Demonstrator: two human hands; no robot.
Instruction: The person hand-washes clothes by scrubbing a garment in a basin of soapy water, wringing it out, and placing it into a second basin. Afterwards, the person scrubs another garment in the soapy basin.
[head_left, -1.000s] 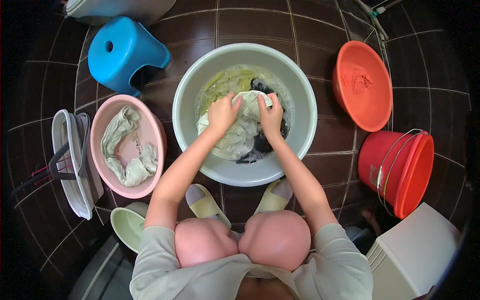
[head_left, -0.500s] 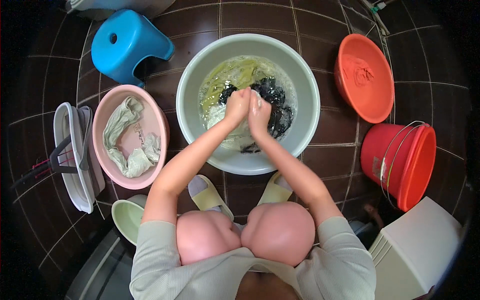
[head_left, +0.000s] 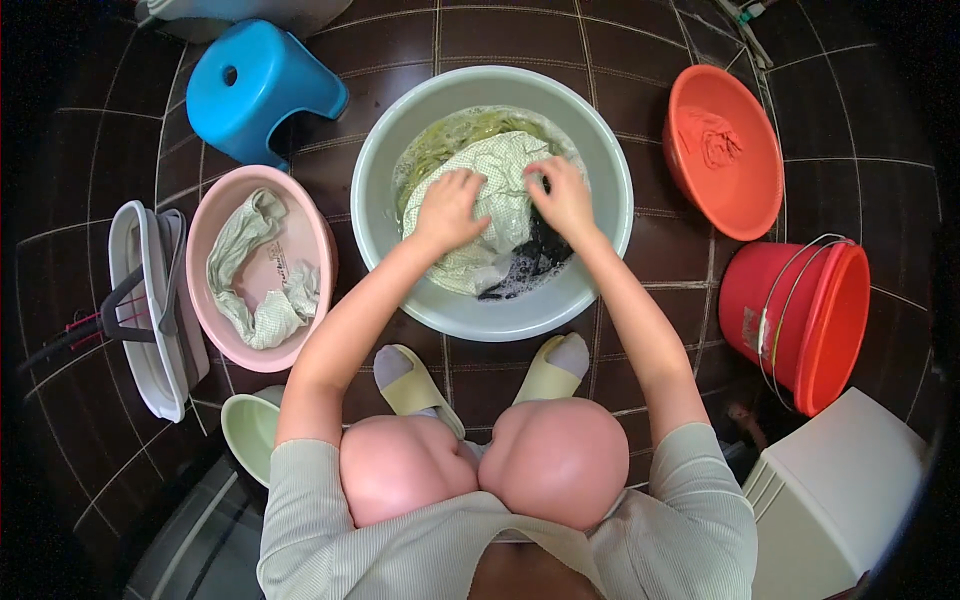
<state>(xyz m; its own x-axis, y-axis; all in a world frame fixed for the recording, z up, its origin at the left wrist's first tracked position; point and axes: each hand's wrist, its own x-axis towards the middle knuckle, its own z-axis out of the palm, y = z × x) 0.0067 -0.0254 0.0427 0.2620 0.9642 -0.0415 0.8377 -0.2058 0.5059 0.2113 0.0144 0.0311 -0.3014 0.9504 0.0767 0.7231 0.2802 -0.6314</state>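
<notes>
A large pale grey-green basin (head_left: 590, 270) holds soapy water and wet laundry. A white-and-green checked cloth (head_left: 500, 215) lies spread over the other pieces, partly in the water. My left hand (head_left: 450, 212) rests on its left part, fingers and thumb apart. At the cloth's right edge, my right hand (head_left: 566, 198) pinches the fabric between thumb and forefinger. Black cloth (head_left: 538, 255) shows wet beneath the checked one, near the right hand. Yellow-green cloth (head_left: 440, 145) soaks at the far left of the water.
On the left stand a pink basin (head_left: 325, 290) with a twisted checked cloth, a blue stool (head_left: 235, 100), a folded white basin (head_left: 145, 310) and a green basin (head_left: 250, 430). An orange basin (head_left: 755, 190), a red bucket (head_left: 770, 320) and a white cabinet (head_left: 840, 480) line the right side.
My hands were pressed together over the basin's middle; now they have parted over the checked cloth. That cloth has come up and spread across much of the black one.
</notes>
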